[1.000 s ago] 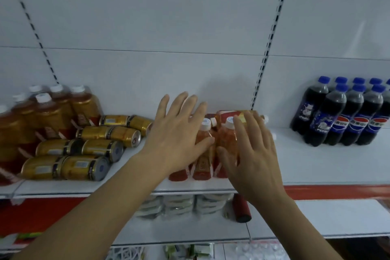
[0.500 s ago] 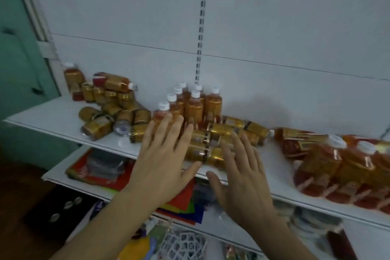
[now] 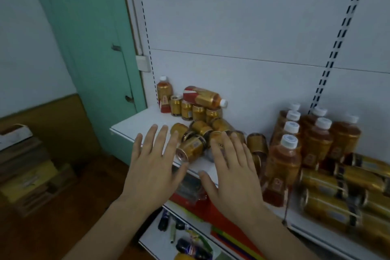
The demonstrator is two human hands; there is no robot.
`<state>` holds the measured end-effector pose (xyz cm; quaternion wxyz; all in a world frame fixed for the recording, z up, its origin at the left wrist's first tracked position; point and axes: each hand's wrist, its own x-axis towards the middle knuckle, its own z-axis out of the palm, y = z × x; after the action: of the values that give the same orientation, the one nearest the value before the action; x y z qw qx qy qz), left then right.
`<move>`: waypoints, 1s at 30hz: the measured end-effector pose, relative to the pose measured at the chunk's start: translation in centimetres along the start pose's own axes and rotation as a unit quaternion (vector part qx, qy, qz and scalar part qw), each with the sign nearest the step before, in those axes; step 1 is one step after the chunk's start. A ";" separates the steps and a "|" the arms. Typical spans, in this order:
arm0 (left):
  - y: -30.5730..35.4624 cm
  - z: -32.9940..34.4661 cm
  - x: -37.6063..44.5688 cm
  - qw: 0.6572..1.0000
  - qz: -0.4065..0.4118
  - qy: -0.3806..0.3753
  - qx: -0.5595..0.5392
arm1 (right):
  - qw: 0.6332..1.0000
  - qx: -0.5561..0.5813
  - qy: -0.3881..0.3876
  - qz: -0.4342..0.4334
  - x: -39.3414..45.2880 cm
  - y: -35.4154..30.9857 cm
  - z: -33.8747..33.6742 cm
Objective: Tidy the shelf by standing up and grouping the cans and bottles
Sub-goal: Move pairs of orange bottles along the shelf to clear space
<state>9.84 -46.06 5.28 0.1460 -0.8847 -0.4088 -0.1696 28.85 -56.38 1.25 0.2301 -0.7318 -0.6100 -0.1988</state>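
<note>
Two hands are held flat above the front edge of the shelf (image 3: 135, 121), fingers straight and spread, so each grip is wide and nothing is held: the left hand (image 3: 153, 167) is seen over the bare left end of the shelf, the right hand (image 3: 234, 172) over a heap of fallen cans (image 3: 191, 150), though whether its fingertips touch them cannot be told. Just behind the heap, a row of small cans (image 3: 186, 110) is stood upright, with a bottle lying on its side (image 3: 203, 97) on top of them and one upright bottle (image 3: 165, 94) at the far left corner. To the right, a group of upright bottles (image 3: 295, 143) is gathered, and beside it long cans (image 3: 337, 186) are stacked lying down. A lower shelf (image 3: 147, 240) with mixed goods is seen below, and a green door (image 3: 90, 38) stands to the left.
</note>
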 end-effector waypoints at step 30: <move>-21.8 18.7 28.1 0.962 0.117 -0.008 -0.245 | 0.938 -0.224 -0.106 0.242 26.9 -0.3 15.0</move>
<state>13.50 -6.10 2.85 -0.0592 -0.9366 -0.2492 -0.2393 33.48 -26.13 4.44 0.0352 -0.9069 -0.3746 -0.1897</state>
